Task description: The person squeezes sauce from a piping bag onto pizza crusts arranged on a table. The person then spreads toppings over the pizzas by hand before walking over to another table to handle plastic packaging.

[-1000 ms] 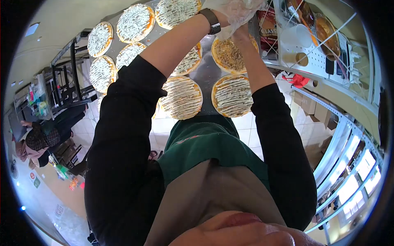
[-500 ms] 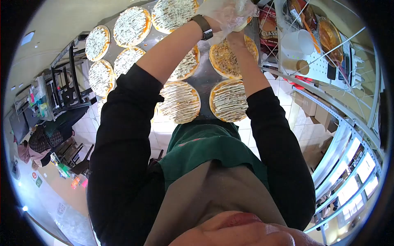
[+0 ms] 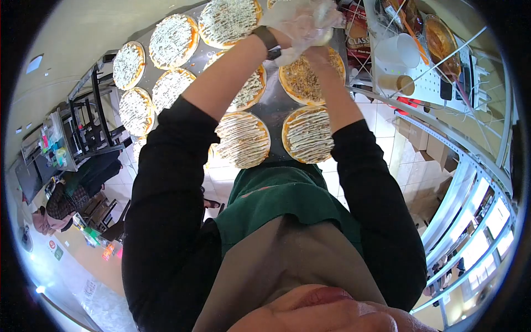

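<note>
Both of my hands are at the top of the view, closed around a crinkled clear plastic bag [image 3: 310, 19]. Something pale shows in its lower part. My left hand [image 3: 283, 39], with a dark watch [image 3: 267, 42] on its wrist, grips the bag's upper part; the plastic partly covers its fingers. Below it, my right hand [image 3: 317, 54] is closed at the bag's lower end, its fingertips mostly hidden. Under the right hand lies a round pizza [image 3: 303, 80] with crumbly brown topping and no white stripes showing. Nearer to me sits a pizza [image 3: 307, 135] striped with white sauce.
Several more white-striped pizzas [image 3: 241, 139] stand on the dark metal table [image 3: 276, 110], mostly to the left. At right, a wire-sided shelf [image 3: 387, 83] carries a white plastic cup [image 3: 397, 51] and wrapped food. A black metal frame [image 3: 91, 113] stands at far left.
The view has shifted slightly. Both hands, still on the plastic bag, appear a little lower and farther left over the crumb-topped pizza.
</note>
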Motion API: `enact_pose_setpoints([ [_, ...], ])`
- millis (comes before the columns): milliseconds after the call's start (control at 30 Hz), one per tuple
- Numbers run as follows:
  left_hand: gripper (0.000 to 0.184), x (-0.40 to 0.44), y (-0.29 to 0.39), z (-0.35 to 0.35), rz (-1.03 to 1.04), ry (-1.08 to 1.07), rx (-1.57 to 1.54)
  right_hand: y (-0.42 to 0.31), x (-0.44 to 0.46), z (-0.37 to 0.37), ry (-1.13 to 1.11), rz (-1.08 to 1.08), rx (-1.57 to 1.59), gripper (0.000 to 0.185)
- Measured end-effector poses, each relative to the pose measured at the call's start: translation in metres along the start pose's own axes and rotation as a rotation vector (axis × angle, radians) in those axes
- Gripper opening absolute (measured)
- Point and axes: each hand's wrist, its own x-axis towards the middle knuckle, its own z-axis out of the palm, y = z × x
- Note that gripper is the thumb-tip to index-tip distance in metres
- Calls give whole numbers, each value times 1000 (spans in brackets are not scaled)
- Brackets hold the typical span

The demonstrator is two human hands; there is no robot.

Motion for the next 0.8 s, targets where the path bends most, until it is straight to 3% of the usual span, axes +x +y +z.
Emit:
enact_pose_setpoints([
  [33,39,5,-4,4,3,-1,2,11,16,-14,14,24,466,42],
  [67,42,13,-13,12,106,-82,-337,25,33,-29,26,47,931,39],
  [100,44,17,-18,17,207,-165,-678,27,34,-40,27,46,928,39],
  [133,44,16,-17,16,210,-165,-680,27,34,-51,13,-24,635,33],
  [167,46,15,-17,16,266,-145,-489,27,35,-57,-1,-90,340,28],
  [200,48,14,-14,15,319,-125,-299,39,31,-45,29,-164,481,24],
  [233,48,9,-12,10,321,-125,-300,61,26,-20,59,-238,623,22],
  [300,46,-2,-7,-2,-208,-277,-1526,105,16,48,179,-421,634,24],
  [333,46,-4,-3,-1,-210,-278,-1520,108,17,56,182,-423,639,24],
  [400,46,-9,0,5,-48,-59,-208,110,15,66,79,-272,579,41],
  [433,46,-6,-1,10,-49,-64,-207,95,20,45,115,-288,556,40],
  [500,44,7,-4,21,145,-37,123,78,28,2,146,-308,529,39],
  [533,44,8,-5,24,145,-35,122,79,28,-13,122,-315,399,38],
  [600,27,11,-8,33,369,41,-16,82,28,-37,76,-327,138,38],
  [633,28,20,-16,39,361,120,89,93,30,-42,53,-331,8,38],
  [700,28,9,-42,34,368,136,58,140,18,16,-77,-36,399,35],
  [733,27,3,-50,31,374,152,29,137,11,41,-142,-79,309,35],
  [767,32,-4,-47,34,376,177,-313,132,5,56,-206,-123,219,34],
  [800,32,-3,-52,38,375,175,-310,117,0,50,-204,-123,224,34],
])
